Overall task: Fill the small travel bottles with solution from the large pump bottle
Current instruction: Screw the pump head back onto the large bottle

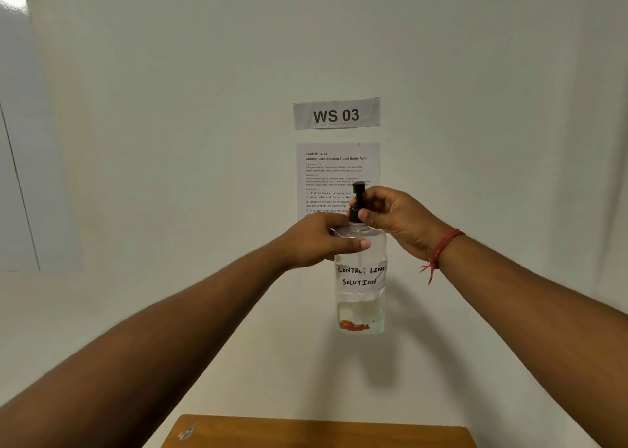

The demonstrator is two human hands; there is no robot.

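Note:
A large clear pump bottle (361, 294) with a hand-written "CONTACT LENS SOLUTION" label is held up in the air in front of the wall. A little liquid and an orange patch show near its bottom. My left hand (323, 240) grips the bottle's shoulder. My right hand (397, 220) pinches the collar of the black pump head (358, 199) on top of it. No small travel bottle is in view.
A wooden table top (316, 434) shows at the bottom edge, with a small wrapper-like scrap (186, 433) on its left corner. On the white wall hang a "WS 03" sign (336, 114) and a printed task sheet (336, 172).

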